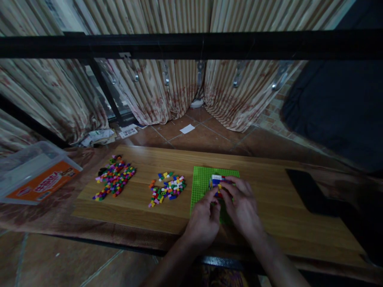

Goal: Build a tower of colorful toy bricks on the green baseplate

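Note:
A green studded baseplate (200, 181) lies on the wooden board, with a small block of toy bricks (218, 177) in white, blue, red and other colours built up on it. My left hand (204, 217) reaches in from the front left, thumb and forefinger closed at the near side of the block. From the right my right hand (244, 203) curls its fingers around the block's right and near sides. Between the fingertips of both hands shows a yellow toy brick (219, 186). My fingers cover much of the block's near face.
Left of the baseplate are a small pile of loose bricks (170, 188) and a larger pile (116, 179). A clear plastic tub (38, 175) with an orange label stands far left. A flat black object (311, 193) lies right. A black rail (191, 46) crosses behind.

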`<state>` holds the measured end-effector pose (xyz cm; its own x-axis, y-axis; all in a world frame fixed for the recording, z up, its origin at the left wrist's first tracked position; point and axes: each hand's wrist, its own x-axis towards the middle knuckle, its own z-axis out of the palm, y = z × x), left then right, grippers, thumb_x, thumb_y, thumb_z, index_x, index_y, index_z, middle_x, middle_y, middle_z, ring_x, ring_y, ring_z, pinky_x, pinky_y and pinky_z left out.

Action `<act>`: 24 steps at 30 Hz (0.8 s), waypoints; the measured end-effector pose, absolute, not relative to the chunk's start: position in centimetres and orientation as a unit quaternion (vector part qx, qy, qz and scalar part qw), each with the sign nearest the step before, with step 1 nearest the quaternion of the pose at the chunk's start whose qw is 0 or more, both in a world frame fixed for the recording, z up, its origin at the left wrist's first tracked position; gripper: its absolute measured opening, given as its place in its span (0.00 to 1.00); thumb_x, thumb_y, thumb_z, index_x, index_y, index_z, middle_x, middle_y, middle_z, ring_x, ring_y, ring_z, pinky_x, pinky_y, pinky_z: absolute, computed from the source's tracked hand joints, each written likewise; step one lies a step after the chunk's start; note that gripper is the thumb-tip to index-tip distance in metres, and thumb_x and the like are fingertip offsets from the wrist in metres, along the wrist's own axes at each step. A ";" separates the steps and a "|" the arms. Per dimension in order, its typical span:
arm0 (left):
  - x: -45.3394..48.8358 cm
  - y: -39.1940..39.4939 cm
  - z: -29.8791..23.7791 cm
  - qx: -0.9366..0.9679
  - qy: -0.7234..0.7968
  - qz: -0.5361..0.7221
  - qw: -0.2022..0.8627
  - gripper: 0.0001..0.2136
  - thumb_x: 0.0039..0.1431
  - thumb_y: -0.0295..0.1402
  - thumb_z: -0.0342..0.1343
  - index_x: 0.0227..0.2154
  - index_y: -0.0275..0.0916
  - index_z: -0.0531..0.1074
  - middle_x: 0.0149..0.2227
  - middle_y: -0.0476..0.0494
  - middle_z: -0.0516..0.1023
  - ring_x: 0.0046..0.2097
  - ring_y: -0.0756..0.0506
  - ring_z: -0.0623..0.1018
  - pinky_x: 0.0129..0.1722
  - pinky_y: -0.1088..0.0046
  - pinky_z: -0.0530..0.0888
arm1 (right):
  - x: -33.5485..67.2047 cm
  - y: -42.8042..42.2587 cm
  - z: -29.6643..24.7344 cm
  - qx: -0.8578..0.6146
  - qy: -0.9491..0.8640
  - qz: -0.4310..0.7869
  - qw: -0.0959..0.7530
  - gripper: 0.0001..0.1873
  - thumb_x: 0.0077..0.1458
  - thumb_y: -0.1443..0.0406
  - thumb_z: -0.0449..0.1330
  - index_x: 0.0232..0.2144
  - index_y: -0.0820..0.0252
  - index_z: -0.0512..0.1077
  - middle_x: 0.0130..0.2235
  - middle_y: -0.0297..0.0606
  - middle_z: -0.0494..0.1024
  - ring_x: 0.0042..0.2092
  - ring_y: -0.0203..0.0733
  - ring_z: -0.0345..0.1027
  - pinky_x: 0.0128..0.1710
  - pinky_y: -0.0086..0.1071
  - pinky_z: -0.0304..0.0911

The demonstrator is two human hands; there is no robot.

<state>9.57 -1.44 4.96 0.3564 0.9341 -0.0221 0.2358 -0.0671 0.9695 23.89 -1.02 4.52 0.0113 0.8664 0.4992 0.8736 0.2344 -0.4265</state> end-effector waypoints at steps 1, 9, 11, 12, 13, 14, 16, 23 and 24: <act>9.7 -1.4 5.0 0.650 0.456 0.339 0.505 0.21 0.60 0.29 0.47 0.57 0.42 0.64 0.40 0.46 0.78 0.39 0.47 0.77 0.41 0.71 0.72 | 23.9 -1.0 4.7 -0.617 -0.709 -0.009 0.341 0.13 0.61 0.64 0.51 0.40 0.57 0.75 0.47 0.45 0.72 0.48 0.49 0.65 0.48 0.48 0.66; 10.1 -1.5 4.7 0.669 0.465 0.315 0.486 0.23 0.60 0.30 0.48 0.59 0.39 0.62 0.43 0.41 0.79 0.41 0.43 0.78 0.42 0.68 0.73 | 24.6 -0.2 5.6 -0.580 -0.765 -0.005 0.278 0.12 0.62 0.66 0.50 0.37 0.58 0.74 0.46 0.43 0.73 0.47 0.47 0.65 0.48 0.44 0.67; 10.1 -1.6 4.8 0.667 0.466 0.317 0.488 0.22 0.60 0.30 0.47 0.58 0.38 0.63 0.43 0.40 0.79 0.41 0.43 0.78 0.42 0.68 0.74 | 24.7 -0.2 5.6 -0.580 -0.766 -0.010 0.277 0.13 0.62 0.66 0.50 0.38 0.59 0.74 0.46 0.43 0.73 0.47 0.47 0.65 0.48 0.43 0.67; 10.1 -1.7 4.8 0.669 0.468 0.317 0.483 0.22 0.60 0.31 0.47 0.58 0.38 0.63 0.43 0.40 0.79 0.42 0.43 0.78 0.42 0.68 0.74 | 24.6 -0.3 5.6 -0.579 -0.766 -0.015 0.278 0.13 0.62 0.66 0.50 0.38 0.59 0.74 0.46 0.43 0.73 0.47 0.46 0.65 0.48 0.43 0.67; 10.1 -1.7 4.8 0.675 0.470 0.315 0.474 0.22 0.60 0.31 0.47 0.58 0.38 0.63 0.43 0.40 0.79 0.42 0.43 0.78 0.43 0.67 0.74 | 24.6 -0.3 5.6 -0.579 -0.766 -0.019 0.277 0.13 0.63 0.66 0.50 0.38 0.60 0.74 0.46 0.43 0.73 0.46 0.46 0.65 0.48 0.43 0.67; 10.1 -1.7 4.9 0.685 0.470 0.311 0.461 0.21 0.60 0.31 0.47 0.57 0.38 0.63 0.43 0.39 0.79 0.43 0.42 0.78 0.44 0.67 0.74 | 24.6 -0.4 5.6 -0.580 -0.766 -0.023 0.275 0.13 0.63 0.66 0.49 0.38 0.60 0.74 0.45 0.44 0.74 0.46 0.46 0.65 0.48 0.43 0.67; 10.2 -1.7 4.9 0.712 0.467 0.299 0.430 0.21 0.60 0.31 0.46 0.57 0.38 0.63 0.45 0.39 0.78 0.45 0.42 0.78 0.47 0.66 0.74 | 24.5 -0.3 5.8 -0.582 -0.770 -0.026 0.261 0.13 0.63 0.67 0.49 0.37 0.62 0.74 0.45 0.44 0.74 0.46 0.46 0.65 0.48 0.42 0.67; 10.1 -1.4 4.9 0.795 0.468 0.227 0.314 0.21 0.62 0.30 0.41 0.58 0.34 0.59 0.49 0.35 0.75 0.48 0.40 0.77 0.49 0.61 0.74 | 24.6 0.1 6.7 -0.565 -0.806 -0.035 0.173 0.10 0.59 0.72 0.52 0.35 0.63 0.75 0.45 0.45 0.75 0.47 0.48 0.65 0.48 0.41 0.67; 10.1 -1.3 4.9 0.801 0.467 0.220 0.303 0.21 0.62 0.30 0.41 0.58 0.33 0.59 0.49 0.34 0.76 0.48 0.40 0.77 0.49 0.61 0.74 | 24.7 0.1 6.7 -0.562 -0.809 -0.036 0.170 0.11 0.59 0.72 0.52 0.35 0.63 0.75 0.45 0.44 0.75 0.47 0.48 0.66 0.48 0.41 0.68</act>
<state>10.07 -1.34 4.88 0.4672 0.8814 0.0699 0.6148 -0.3806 0.6908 24.65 0.10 6.69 -0.3106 0.8970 0.3146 0.9211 0.3658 -0.1335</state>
